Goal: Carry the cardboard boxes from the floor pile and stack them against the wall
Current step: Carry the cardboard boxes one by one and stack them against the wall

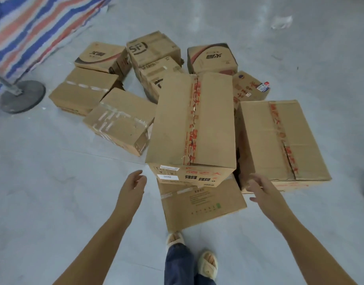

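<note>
Target looks like the long box (192, 122) with red printed tape down its seam, sitting on top of the pile and propped on a flatter box (201, 204) that lies on the floor right in front of the person's feet. Left hand (133, 185) is open, fingers loosely curved, just off the box's near left corner, not touching. Right hand (259, 189) is also open, fingers spread, near the right corner and over the gap to the big box (279, 140) beside it; blurred, no contact visible. Neither hand holds anything. Rest of the pile is all on the floor (53, 182): a taped box (119, 118) to the left, a plain one (82, 89) behind it, a printed box (100, 56) further back, an SF-marked box (152, 48) on another carton, one with a dark curved print (212, 58), and a small red-lettered one (250, 87) at the back right. About ten boxes in view, all in the pile. No wall and no stack visible, so can't tell whether any have been moved yet. My read: early stage or between trips, pickup not yet made, bulk of the carrying left. Striped tarp (32, 27) and a round stand base (22, 96) at far left.
</note>
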`<state>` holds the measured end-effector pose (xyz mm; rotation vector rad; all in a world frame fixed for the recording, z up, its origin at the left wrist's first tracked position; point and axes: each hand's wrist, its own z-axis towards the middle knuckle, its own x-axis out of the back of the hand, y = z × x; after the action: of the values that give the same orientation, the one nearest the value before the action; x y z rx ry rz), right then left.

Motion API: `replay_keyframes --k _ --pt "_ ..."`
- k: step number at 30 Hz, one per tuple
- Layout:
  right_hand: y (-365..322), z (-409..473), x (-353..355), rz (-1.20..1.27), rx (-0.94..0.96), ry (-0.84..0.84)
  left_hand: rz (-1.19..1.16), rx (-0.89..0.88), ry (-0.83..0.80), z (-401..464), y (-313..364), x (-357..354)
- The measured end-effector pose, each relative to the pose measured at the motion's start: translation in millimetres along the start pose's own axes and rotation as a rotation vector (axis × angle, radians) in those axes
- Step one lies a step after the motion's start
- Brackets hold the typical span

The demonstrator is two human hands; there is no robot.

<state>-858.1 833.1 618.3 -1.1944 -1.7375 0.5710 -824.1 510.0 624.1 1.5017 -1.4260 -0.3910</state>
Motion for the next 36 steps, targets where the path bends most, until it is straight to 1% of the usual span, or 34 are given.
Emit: replay_keyframes --k 3,5,8,11,15,18,23,26,28,32,34,36 --pt "14 59 -29 0.023 -0.088 0.031 -0.017 0.141 0.044 72 -13 -33" --pt "22 97 -49 0.048 -0.139 0.055 -0.030 0.226 0.046 112 -26 -52" --pt "37 139 -78 0.081 -0.221 0.064 -0.075 0.253 0.000 153 -47 -67" --pt "49 155 -94 0.148 -0.273 0.111 -0.128 0.241 -0.009 168 -60 -69" --pt "45 157 -86 0.132 -0.264 0.179 -0.071 0.184 -0.034 159 -60 -65" --pt "26 149 -73 0.068 -0.236 0.227 -0.101 0.154 -0.026 141 -46 -61" --pt "-21 116 -54 -0.037 -0.227 0.296 -0.157 0.070 0.064 111 4 -42" --pt "-49 80 -40 -0.077 -0.183 0.341 -0.137 -0.005 0.096 86 37 -20" --pt "-63 58 -28 -0.075 -0.149 0.369 -0.109 -0.021 0.102 71 50 -6" --pt "-73 37 -17 -0.099 -0.114 0.404 -0.108 0.038 0.099 57 60 10" --pt "-74 39 -17 -0.014 -0.122 0.427 -0.141 0.112 0.084 63 66 12" --pt "-74 47 -17 0.147 -0.204 0.425 -0.179 0.250 0.052 75 73 12"
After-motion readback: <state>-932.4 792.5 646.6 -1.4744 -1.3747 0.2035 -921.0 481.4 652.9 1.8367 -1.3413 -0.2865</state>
